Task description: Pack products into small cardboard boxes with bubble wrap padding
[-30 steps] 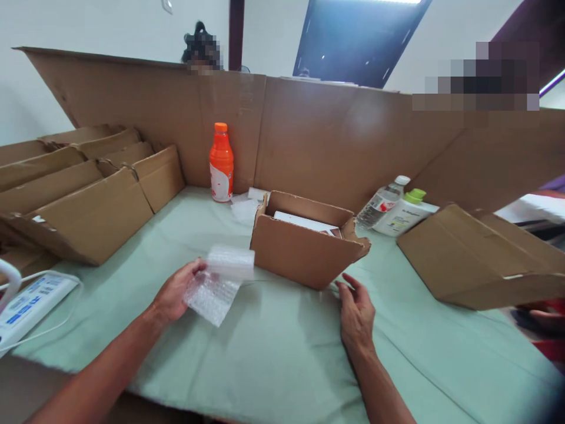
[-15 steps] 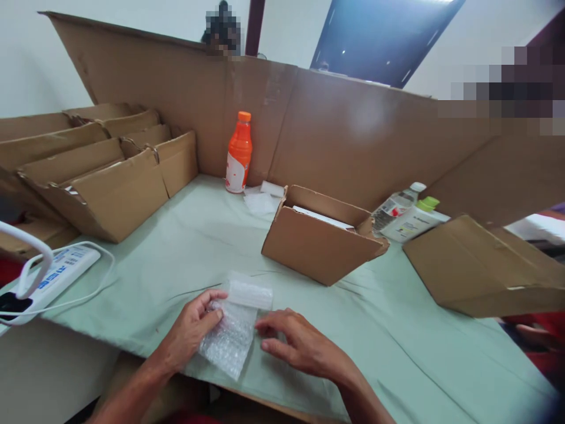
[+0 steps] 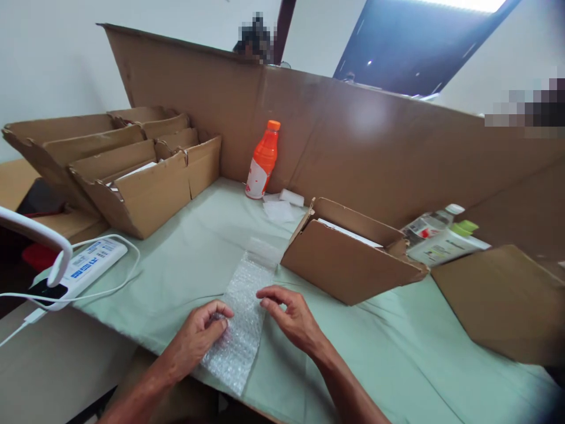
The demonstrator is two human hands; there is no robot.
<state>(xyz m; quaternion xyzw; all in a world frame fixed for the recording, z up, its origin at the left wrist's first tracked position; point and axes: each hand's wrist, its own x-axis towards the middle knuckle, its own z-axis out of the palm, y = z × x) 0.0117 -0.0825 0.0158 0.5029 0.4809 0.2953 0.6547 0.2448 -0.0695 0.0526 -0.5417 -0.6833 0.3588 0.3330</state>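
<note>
In the head view, your left hand (image 3: pixel 198 338) sits on the near left edge of the bubble wrap sheet (image 3: pixel 247 294). Its fingers are curled in and the thumb is over them, so it looks like a narrow pinch on the sheet. Your right hand (image 3: pixel 293 315) is spread, and only its fingertips press down on the right side of the sheet; it grips nothing.

The sheet lies lengthwise on the green tablecloth (image 3: pixel 189 247). Its near end reaches the table's front edge and its far end points at the open cardboard box (image 3: pixel 348 268), close to it but not touching. A white flat item (image 3: pixel 348 232) shows inside that box.

You seem to be laying the sheet out flat and smoothing it. It is light and springy, so pin it with one hand while the other moves, and watch the end at the table edge.

To the left are a stack of cardboard trays (image 3: pixel 141 194) and a power strip (image 3: pixel 82 268). At the back, by the cardboard wall (image 3: pixel 353 147), stands an orange bottle (image 3: pixel 263 160). A clear bottle (image 3: pixel 430 224) and a green-capped bottle (image 3: pixel 445 244) lie to the right
</note>
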